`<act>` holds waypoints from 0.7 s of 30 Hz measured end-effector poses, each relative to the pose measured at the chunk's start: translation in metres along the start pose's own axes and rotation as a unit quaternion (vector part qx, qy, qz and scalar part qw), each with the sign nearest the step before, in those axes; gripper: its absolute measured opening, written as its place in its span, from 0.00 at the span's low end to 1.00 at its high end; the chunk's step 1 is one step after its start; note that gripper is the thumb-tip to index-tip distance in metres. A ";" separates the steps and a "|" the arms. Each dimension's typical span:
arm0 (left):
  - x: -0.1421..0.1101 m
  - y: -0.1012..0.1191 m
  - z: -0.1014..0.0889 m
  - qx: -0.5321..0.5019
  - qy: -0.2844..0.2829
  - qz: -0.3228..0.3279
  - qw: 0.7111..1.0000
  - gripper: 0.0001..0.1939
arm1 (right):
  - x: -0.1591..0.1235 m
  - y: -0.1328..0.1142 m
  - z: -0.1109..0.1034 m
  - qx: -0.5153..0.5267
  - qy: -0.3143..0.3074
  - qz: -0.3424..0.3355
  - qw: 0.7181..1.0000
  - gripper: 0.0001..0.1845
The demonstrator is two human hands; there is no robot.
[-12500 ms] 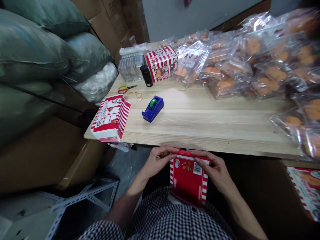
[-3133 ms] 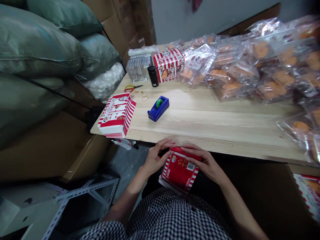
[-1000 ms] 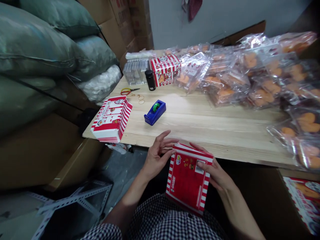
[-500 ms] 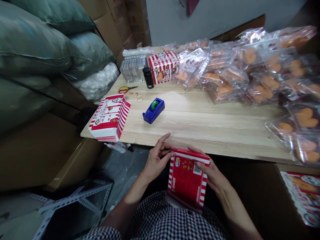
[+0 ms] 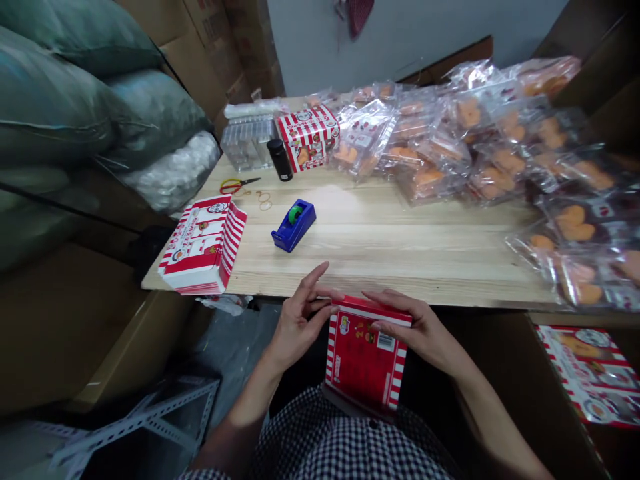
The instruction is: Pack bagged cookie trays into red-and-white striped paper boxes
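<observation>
A red cardboard box (image 5: 363, 360) with striped side edges and a barcode is tilted over my lap, just below the table's front edge. My left hand (image 5: 304, 320) pinches its upper left corner between thumb and fingers, the index finger raised. At the upper right, my right hand (image 5: 413, 327) grips the box, thumb on the printed face near the barcode and fingers over the top edge. The top edge looks closed. The box's far side and lower end are hidden from me.
On the wooden table (image 5: 360, 247) are a blue tape dispenser (image 5: 294, 227), stacked flat cartons (image 5: 200, 247), scissors (image 5: 237, 185), a black bottle (image 5: 280, 160), a striped box (image 5: 309, 137) and many clear bags (image 5: 425, 153). A carton (image 5: 530, 380) with packaged boxes stands lower right.
A second ago the box's top gaped; now its flap lies closed. My right fingers have moved from the side edge onto the top edge. The view has shifted right.
</observation>
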State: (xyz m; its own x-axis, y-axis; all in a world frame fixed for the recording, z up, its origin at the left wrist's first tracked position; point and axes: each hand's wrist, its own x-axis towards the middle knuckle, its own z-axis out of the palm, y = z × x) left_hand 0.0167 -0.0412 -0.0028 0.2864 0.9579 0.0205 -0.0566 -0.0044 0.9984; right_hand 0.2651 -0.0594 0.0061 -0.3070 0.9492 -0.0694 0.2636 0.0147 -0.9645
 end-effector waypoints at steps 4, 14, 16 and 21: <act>-0.003 0.004 0.002 -0.001 -0.008 0.000 1.000 0.35 | -0.002 -0.002 -0.002 0.011 -0.027 0.003 1.000 0.19; 0.004 -0.013 0.002 -0.055 -0.004 -0.025 0.998 0.36 | 0.004 0.006 0.007 0.045 0.006 0.005 0.999 0.15; 0.006 -0.015 0.002 -0.048 -0.002 -0.016 0.999 0.38 | 0.004 0.008 0.010 0.045 0.004 0.005 0.999 0.15; 0.005 -0.013 0.003 -0.040 -0.021 -0.011 0.999 0.40 | 0.002 0.012 0.011 0.057 0.017 0.004 0.998 0.15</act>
State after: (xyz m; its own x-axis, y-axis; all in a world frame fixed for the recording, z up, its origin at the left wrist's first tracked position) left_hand 0.0216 -0.0367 -0.0150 0.3290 0.9443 0.0024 -0.1247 0.0409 0.9913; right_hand 0.2575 -0.0612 -0.0088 -0.2727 0.9596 -0.0700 0.1594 -0.0267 -0.9869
